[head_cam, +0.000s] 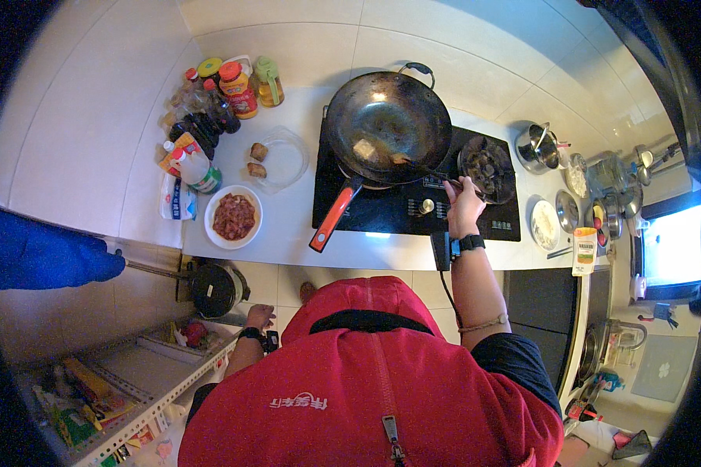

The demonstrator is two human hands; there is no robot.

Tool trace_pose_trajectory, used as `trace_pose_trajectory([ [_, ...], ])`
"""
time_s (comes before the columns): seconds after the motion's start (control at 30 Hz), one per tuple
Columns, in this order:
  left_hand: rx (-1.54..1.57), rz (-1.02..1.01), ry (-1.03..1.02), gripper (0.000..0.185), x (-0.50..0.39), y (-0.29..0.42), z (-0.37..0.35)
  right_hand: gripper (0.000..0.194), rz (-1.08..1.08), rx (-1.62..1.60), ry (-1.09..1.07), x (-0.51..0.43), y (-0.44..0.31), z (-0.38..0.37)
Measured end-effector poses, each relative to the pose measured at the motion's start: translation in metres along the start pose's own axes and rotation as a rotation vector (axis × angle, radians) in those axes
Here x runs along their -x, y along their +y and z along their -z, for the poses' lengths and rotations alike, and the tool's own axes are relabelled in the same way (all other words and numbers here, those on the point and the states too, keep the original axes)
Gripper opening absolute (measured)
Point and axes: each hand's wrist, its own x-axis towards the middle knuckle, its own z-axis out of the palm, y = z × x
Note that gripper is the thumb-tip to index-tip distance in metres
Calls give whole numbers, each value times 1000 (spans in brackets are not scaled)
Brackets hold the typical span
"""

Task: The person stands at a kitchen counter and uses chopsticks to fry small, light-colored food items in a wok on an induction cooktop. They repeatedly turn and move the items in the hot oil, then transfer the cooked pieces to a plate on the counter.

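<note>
A dark metal wok (385, 111) with an orange handle rests on the left burner of a black cooktop (380, 213). My right hand (464, 204) grips the dark handle of a spatula (429, 170), whose head lies inside the wok near its lower right. A pale fatty block (364, 150) lies in the wok, left of a small browned piece (398, 158) by the spatula. Low beside my body is my left hand (260, 316), away from the counter, its fingers loosely curled and nothing seen in it.
Left of the cooktop are a white bowl of raw meat (233, 217), a clear glass dish (287, 160), two browned chunks (257, 170) and sauce bottles (236, 90). To the right stand a steel pot (537, 149) and a plate of white food (543, 225). A shelf rack (163, 403) is lower left.
</note>
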Motion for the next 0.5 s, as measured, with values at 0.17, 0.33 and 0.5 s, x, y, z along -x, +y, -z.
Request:
trace_pose_trajectory([
  [0.17, 2, 4, 17, 28, 3, 4, -1, 15, -53, 44, -75, -4, 6, -1],
  [0.33, -48, -10, 52, 29, 8, 4, 1, 14, -89, 63, -208, 6, 15, -6],
  [0.5, -20, 20, 27, 29, -10, -12, 6, 15, 39, 163, -206, 15, 6, -6],
])
